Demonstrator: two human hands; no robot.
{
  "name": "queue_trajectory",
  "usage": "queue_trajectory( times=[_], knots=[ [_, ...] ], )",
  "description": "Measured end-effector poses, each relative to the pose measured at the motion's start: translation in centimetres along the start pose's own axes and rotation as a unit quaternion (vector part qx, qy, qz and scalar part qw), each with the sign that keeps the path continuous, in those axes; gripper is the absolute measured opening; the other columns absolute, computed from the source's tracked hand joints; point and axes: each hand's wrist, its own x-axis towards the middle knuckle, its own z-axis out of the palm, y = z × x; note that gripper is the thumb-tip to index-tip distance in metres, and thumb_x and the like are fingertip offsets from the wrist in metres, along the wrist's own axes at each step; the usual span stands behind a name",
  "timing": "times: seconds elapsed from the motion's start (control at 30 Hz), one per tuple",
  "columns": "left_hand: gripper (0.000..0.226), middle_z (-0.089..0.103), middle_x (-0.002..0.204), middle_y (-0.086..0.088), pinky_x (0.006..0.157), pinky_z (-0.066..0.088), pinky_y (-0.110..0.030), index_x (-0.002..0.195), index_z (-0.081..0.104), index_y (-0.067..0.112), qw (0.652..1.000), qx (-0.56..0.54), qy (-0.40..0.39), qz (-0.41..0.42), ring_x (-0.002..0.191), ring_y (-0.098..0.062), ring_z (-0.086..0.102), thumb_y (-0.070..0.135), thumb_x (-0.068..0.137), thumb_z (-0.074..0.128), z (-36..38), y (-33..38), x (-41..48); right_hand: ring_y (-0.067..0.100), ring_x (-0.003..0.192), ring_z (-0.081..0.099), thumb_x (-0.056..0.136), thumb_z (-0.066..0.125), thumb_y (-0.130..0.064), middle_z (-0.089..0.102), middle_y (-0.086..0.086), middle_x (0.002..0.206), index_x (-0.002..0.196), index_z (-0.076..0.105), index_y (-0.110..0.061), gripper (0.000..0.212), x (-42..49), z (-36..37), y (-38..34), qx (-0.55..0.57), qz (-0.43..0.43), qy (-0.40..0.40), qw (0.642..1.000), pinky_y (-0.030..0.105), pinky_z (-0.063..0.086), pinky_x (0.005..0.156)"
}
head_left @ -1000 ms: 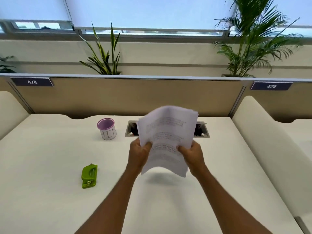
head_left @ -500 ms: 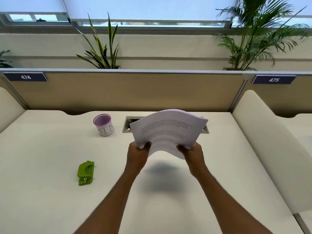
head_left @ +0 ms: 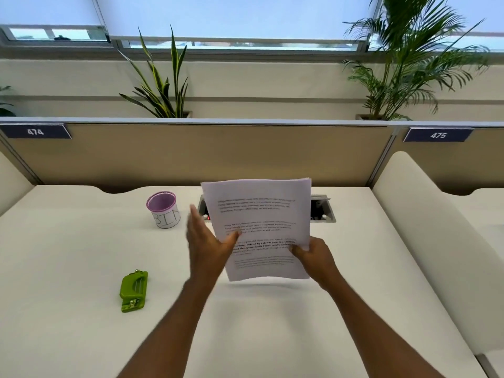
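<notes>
A stack of printed white paper sheets (head_left: 259, 214) stands nearly upright above the white desk (head_left: 68, 268), text facing me. My right hand (head_left: 313, 257) grips its lower right corner, thumb in front. My left hand (head_left: 207, 246) is at the stack's left edge. Its fingers are straight and point up beside the sheets, while the thumb touches the front of the paper. The bottom edge of the stack hangs a little above the desk.
A green hole punch (head_left: 134, 291) lies on the desk to the left. A white cup with a purple rim marked BIN (head_left: 163, 210) stands behind my left hand. A recessed socket box (head_left: 323, 211) sits behind the paper. Beige partition (head_left: 191, 154) at the back, cream divider (head_left: 422, 214) on the right.
The stack went from bent and tilted to upright and straightened. My left hand let go of its lower left corner and now lies flat along the left edge.
</notes>
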Motion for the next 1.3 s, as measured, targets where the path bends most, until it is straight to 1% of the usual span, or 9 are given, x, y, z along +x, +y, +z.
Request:
queue_trajectory(
  times=[0.13, 0.2, 0.27, 0.4, 0.63, 0.77, 1.0, 1.17, 1.3],
  knots=[
    [0.125, 0.006, 0.160, -0.018, 0.118, -0.007, -0.041, 0.151, -0.001, 0.009, 0.961, 0.171, 0.057, 0.208, 0.149, -0.030, 0.001, 0.071, 0.065, 0.064, -3.4, 4.8, 4.3, 0.013, 0.071, 0.063, 0.094, 0.057, -0.021, 0.068, -0.003, 0.083, 0.086, 0.074, -0.018, 0.018, 1.2, -1.7, -2.6, -0.132, -0.050, -0.028, 0.990, 0.012, 0.042, 0.054],
    [0.100, 0.036, 0.152, -0.012, 0.118, 0.014, -0.044, 0.148, 0.026, 0.021, 0.950, 0.175, -0.043, 0.255, 0.143, -0.027, 0.029, 0.059, 0.068, 0.070, -4.5, 7.2, 6.1, 0.014, 0.072, 0.063, 0.093, 0.057, -0.019, 0.068, -0.005, 0.078, 0.073, 0.069, -0.027, 0.024, 1.5, -2.7, -4.2, -0.148, -0.068, -0.048, 0.985, 0.016, 0.043, 0.056],
    [0.040, 0.072, 0.107, 0.007, 0.084, 0.053, -0.033, 0.110, 0.061, 0.048, 0.951, 0.132, -0.156, 0.234, 0.098, -0.009, 0.066, 0.043, 0.072, 0.073, -5.5, 9.0, 6.8, 0.017, 0.076, 0.066, 0.091, 0.057, -0.018, 0.071, -0.003, 0.082, 0.077, 0.072, -0.025, 0.022, 1.9, -3.9, -5.8, -0.179, -0.074, -0.071, 0.979, 0.023, 0.048, 0.059],
    [0.022, 0.072, 0.066, 0.017, 0.045, 0.046, -0.012, 0.064, 0.072, 0.045, 0.964, -0.034, -0.219, 0.145, 0.058, 0.000, 0.067, 0.027, 0.077, 0.075, -6.6, 8.4, 7.8, 0.013, 0.067, 0.067, 0.084, 0.066, -0.020, 0.074, -0.001, 0.076, 0.075, 0.075, -0.021, 0.013, 2.4, -7.9, -7.9, -0.169, -0.079, -0.108, 0.977, 0.018, 0.047, 0.057],
    [0.023, 0.076, 0.091, -0.011, 0.068, 0.059, -0.045, 0.086, 0.075, 0.014, 0.948, -0.260, -0.182, -0.003, 0.078, -0.033, 0.072, 0.029, 0.069, 0.078, -7.4, 4.4, 7.8, 0.021, 0.093, 0.071, 0.076, 0.070, -0.013, 0.076, 0.010, 0.102, 0.102, 0.075, -0.011, 0.027, 2.5, -13.4, -6.6, 0.175, -0.054, -0.143, 0.973, 0.030, 0.059, 0.079],
    [0.031, 0.076, 0.098, -0.010, 0.072, 0.058, -0.044, 0.094, 0.073, 0.011, 0.940, -0.302, -0.157, -0.034, 0.084, -0.033, 0.072, 0.029, 0.069, 0.078, -6.0, 3.2, 6.8, 0.027, 0.101, 0.070, 0.076, 0.067, -0.005, 0.073, 0.013, 0.113, 0.110, 0.071, -0.012, 0.035, 2.5, -11.2, -4.9, 0.279, -0.048, -0.147, 0.948, 0.040, 0.059, 0.084],
    [0.016, 0.077, 0.088, 0.002, 0.062, 0.058, -0.026, 0.090, 0.072, 0.023, 0.943, -0.318, -0.069, -0.073, 0.078, -0.020, 0.073, 0.023, 0.075, 0.077, -1.6, -0.1, 2.7, 0.026, 0.087, 0.071, 0.073, 0.072, -0.019, 0.072, 0.012, 0.099, 0.100, 0.073, -0.016, 0.027, 1.2, -5.6, -3.1, 0.255, -0.046, 0.009, 0.966, 0.034, 0.060, 0.071],
    [0.025, 0.072, 0.098, -0.013, 0.077, 0.058, -0.040, 0.103, 0.066, 0.011, 0.943, -0.271, -0.047, -0.187, 0.087, -0.029, 0.070, 0.008, 0.079, 0.075, 2.3, -4.4, -1.2, 0.015, 0.072, 0.075, 0.080, 0.073, -0.020, 0.078, -0.004, 0.078, 0.085, 0.076, -0.027, 0.009, -0.6, -1.7, 1.2, 0.209, 0.005, 0.071, 0.975, 0.022, 0.057, 0.057],
    [0.028, 0.071, 0.097, -0.006, 0.075, 0.052, -0.031, 0.110, 0.066, 0.007, 0.961, -0.193, -0.071, -0.184, 0.094, -0.029, 0.068, 0.016, 0.084, 0.071, 4.1, -5.5, -3.5, 0.019, 0.082, 0.071, 0.085, 0.069, -0.004, 0.075, 0.000, 0.087, 0.107, 0.072, -0.007, 0.022, -1.4, 0.1, 5.0, 0.164, 0.095, 0.080, 0.978, 0.028, 0.056, 0.065]
  ],
)
